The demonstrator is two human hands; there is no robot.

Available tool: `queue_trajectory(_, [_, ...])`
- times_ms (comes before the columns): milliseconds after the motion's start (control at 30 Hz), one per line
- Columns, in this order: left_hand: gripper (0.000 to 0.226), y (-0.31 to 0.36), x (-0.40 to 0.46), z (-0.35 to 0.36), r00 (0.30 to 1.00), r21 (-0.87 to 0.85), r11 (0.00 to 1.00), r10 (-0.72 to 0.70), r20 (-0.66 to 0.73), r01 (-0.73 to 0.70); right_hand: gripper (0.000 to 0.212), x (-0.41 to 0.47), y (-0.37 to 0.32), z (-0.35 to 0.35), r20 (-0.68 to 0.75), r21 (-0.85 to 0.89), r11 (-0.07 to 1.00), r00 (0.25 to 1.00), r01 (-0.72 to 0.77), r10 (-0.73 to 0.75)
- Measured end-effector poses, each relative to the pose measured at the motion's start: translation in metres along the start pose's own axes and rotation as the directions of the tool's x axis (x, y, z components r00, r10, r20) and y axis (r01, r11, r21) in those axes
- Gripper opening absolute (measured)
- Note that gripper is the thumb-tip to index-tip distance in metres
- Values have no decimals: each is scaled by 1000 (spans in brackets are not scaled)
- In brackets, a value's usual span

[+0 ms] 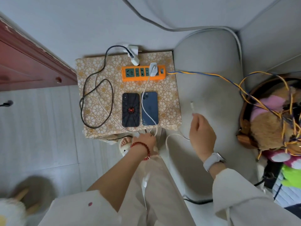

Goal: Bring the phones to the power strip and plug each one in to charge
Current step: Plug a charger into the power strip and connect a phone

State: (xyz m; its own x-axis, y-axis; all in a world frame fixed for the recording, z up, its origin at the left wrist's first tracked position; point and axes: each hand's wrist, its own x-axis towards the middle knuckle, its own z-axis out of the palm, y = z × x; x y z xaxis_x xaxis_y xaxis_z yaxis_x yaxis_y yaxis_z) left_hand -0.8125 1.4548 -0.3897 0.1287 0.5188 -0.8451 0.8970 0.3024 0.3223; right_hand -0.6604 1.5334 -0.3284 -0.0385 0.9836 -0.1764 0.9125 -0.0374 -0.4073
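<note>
Two slim rectangular phones face down side by side near the front edge of the floral-patterned worktop: matte black phone with red spider emblem, glossy blue phone. Orange plastic power strip by the far edge, white adapter plugged in. Right hand pinching the white cable near its tip between curled fingers; left hand gripping the same cable at the front edge.

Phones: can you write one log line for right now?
phones: lying unplugged | strip: one charger in | right hand: holds cable end | left hand: grips cable
</note>
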Motion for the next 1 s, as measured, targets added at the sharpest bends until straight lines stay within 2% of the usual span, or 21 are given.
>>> queue_trajectory(67, [31, -14, 2, -5, 985, -244, 967, -105, -138, 69, 26, -3, -7, 11, 143, 22, 992, 982, 125, -127])
queue_trajectory(133, [26, -31, 4, -5, 940, -470, 873, -258, -222, 129, 26, -5, -19, 31, 342, 126, 973, 913, 192, -224])
queue_trajectory(167, [28, -40, 5, -5, 914, -526, 836, -323, -247, 154, 26, -5, -26, 44, 428, 170, 965, 867, 201, -257])
queue_trajectory(233, [28, -58, 7, -2, 855, -582, 793, -419, -307, 180, 27, -2, -39, 71, 519, 178, 946, 791, 271, -324])
queue_trajectory(300, [27, -73, 9, 1, 794, -631, 751, -499, -348, 194, 26, 2, -54, 95, 560, 150, 888, 703, 435, -439])
queue_trajectory(400, [26, -88, 11, 9, 740, -686, 698, -569, -359, 205, 28, 6, -64, 128, 666, 85, 698, 480, 711, -570])
queue_trajectory(433, [26, -89, 12, 11, 736, -690, 696, -572, -362, 201, 31, 10, -62, 135, 700, 24, 637, 442, 771, -561])
queue_trajectory(500, [25, -87, 13, 14, 738, -698, 695, -562, -375, 174, 32, 18, -55, 138, 710, -124, 576, 478, 808, -517])
queue_trajectory(633, [25, -62, 22, 9, 752, -731, 676, -528, -394, 92, 24, 34, -21, 116, 717, -282, 578, 568, 766, -404])
queue_trajectory(733, [29, -35, 38, -1, 793, -750, 659, -480, -375, 44, 28, 53, 9, 102, 705, -358, 684, 664, 636, -248])
queue_trajectory(800, [34, -20, 51, -7, 823, -774, 633, -448, -349, 17, 30, 63, 20, 100, 673, -314, 793, 712, 522, -201])
queue_trajectory(900, [45, -4, 67, -15, 836, -793, 609, -451, -313, 32, 25, 68, 22, 105, 623, -115, 933, 756, 341, -199])
queue_trajectory(1000, [50, 6, 75, -18, 793, -817, 574, -523, -314, 55, 21, 63, 14, 117, 641, 141, 990, 762, 0, -91])
